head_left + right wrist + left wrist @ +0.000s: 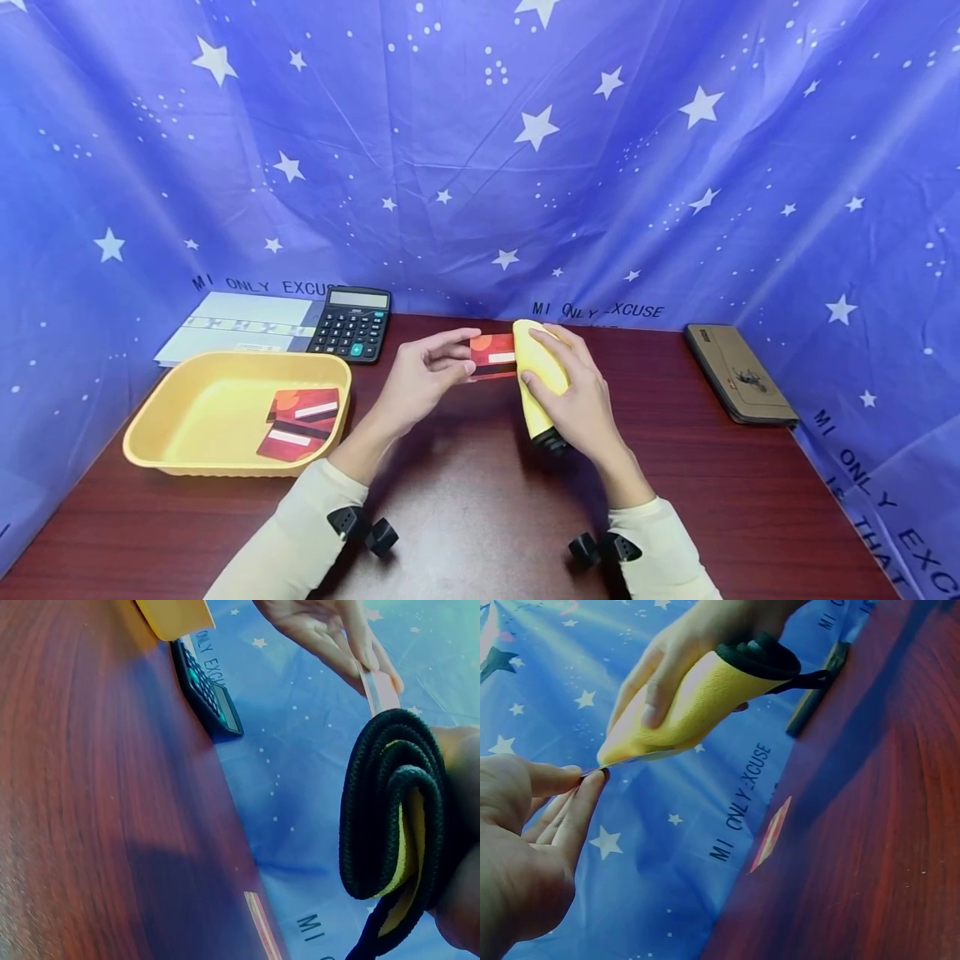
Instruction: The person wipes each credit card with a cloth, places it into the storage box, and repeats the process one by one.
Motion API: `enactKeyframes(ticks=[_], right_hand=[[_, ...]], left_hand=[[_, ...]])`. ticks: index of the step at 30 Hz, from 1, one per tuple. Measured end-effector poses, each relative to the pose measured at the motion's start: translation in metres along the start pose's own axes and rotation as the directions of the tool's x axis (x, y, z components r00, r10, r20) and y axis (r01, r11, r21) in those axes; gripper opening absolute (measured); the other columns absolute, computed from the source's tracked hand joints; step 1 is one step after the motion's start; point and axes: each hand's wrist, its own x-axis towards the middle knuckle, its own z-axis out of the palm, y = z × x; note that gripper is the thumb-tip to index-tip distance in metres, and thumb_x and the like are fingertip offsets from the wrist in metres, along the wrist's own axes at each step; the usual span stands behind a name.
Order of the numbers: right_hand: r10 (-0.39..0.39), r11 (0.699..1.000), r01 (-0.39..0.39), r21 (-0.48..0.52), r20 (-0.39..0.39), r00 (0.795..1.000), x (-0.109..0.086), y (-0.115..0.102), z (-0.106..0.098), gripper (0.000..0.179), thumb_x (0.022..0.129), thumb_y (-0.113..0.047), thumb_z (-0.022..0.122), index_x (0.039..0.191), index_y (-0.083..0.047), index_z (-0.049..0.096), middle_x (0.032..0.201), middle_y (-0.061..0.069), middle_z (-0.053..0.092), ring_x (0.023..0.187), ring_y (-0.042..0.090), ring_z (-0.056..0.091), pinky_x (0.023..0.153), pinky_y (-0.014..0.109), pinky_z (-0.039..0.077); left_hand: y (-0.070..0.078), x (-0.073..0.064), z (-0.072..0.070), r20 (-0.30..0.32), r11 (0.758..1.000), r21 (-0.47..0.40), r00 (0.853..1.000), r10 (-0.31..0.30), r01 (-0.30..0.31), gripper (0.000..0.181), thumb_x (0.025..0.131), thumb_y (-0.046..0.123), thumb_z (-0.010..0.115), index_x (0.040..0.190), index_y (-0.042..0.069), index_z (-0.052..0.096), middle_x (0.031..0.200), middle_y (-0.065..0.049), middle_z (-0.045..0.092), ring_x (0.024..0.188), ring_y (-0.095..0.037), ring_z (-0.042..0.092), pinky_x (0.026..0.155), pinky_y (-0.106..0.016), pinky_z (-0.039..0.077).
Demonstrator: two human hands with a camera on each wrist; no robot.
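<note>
Between finger and thumb, my left hand (423,375) pinches the left end of a red bank card (492,344) with a dark stripe. My right hand (577,379) grips a folded yellow cloth (534,379) with black edging round the card's other end, which is hidden inside. In the right wrist view, the black edge (356,802) of the cloth shows several folded layers. More red cards (300,408) lie overlapping in the right part of a yellow plastic basin (225,470), left of my hands.
A black calculator (351,325) leans on a white box-like item (240,321) behind the basin. At the table's back right lies a brown zipped case (738,375). A thin red-and-white strip (771,835) lies near the table's back edge. A starry blue curtain (450,150) surrounds the table.
</note>
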Motion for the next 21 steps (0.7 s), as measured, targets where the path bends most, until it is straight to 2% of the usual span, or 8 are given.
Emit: enactKeyframes(ticks=[4, 9, 11, 16, 21], right_hand=[[0.020, 1.000, -0.020, -0.002, -0.013, 1.000, 0.002, 0.004, -0.006, 0.059, 0.085, -0.015, 0.083, 0.140, -0.026, 0.065, 0.149, 0.002, 0.057, 0.135, 0.025, 0.057, 0.100, 0.049, 0.052], [0.046, 0.999, -0.046, -0.013, -0.021, 0.999, 0.003, 0.010, -0.011, 0.058, 0.085, -0.014, 0.082, 0.140, -0.024, 0.065, 0.149, 0.003, 0.056, 0.135, 0.027, 0.057, 0.100, 0.051, 0.051], [0.056, 0.998, -0.057, -0.012, -0.017, 0.998, 0.003, 0.011, -0.012, 0.057, 0.086, -0.016, 0.082, 0.140, -0.024, 0.065, 0.149, 0.003, 0.056, 0.135, 0.028, 0.057, 0.100, 0.052, 0.051], [0.078, 0.997, -0.078, -0.003, 0.009, 0.997, 0.005, 0.011, -0.011, 0.056, 0.087, -0.019, 0.082, 0.140, -0.027, 0.064, 0.150, 0.001, 0.056, 0.134, 0.026, 0.056, 0.099, 0.048, 0.051], [0.091, 0.996, -0.091, 0.002, 0.004, 0.996, 0.004, 0.011, -0.013, 0.057, 0.086, -0.018, 0.082, 0.140, -0.026, 0.065, 0.149, 0.001, 0.056, 0.133, 0.025, 0.057, 0.095, 0.044, 0.050]], left_hand=[[0.006, 0.000, -0.001, -0.008, 1.000, 0.021, 1.000, -0.010, 0.010, 0.045, 0.091, -0.007, 0.070, 0.134, 0.004, 0.068, 0.108, -0.027, 0.073, 0.084, -0.013, 0.076, 0.085, -0.043, 0.066], [0.015, 0.001, -0.006, -0.046, 0.996, 0.085, 0.999, -0.005, 0.009, 0.045, 0.090, -0.005, 0.071, 0.133, 0.007, 0.069, 0.109, -0.026, 0.074, 0.087, -0.017, 0.077, 0.083, -0.035, 0.067], [0.019, 0.000, -0.010, -0.064, 0.997, 0.079, 0.998, -0.008, 0.013, 0.046, 0.090, -0.005, 0.070, 0.134, 0.006, 0.068, 0.108, -0.025, 0.074, 0.087, -0.015, 0.077, 0.083, -0.034, 0.067], [0.033, -0.004, -0.030, -0.103, 0.999, 0.042, 0.995, -0.002, 0.006, 0.047, 0.091, -0.008, 0.069, 0.137, 0.000, 0.064, 0.111, -0.026, 0.073, 0.087, -0.009, 0.076, 0.085, -0.034, 0.066], [0.047, -0.010, -0.060, -0.113, 0.986, 0.165, 0.994, 0.008, 0.011, 0.046, 0.094, -0.004, 0.068, 0.139, 0.003, 0.063, 0.113, -0.018, 0.075, 0.088, -0.009, 0.077, 0.084, -0.032, 0.066]])
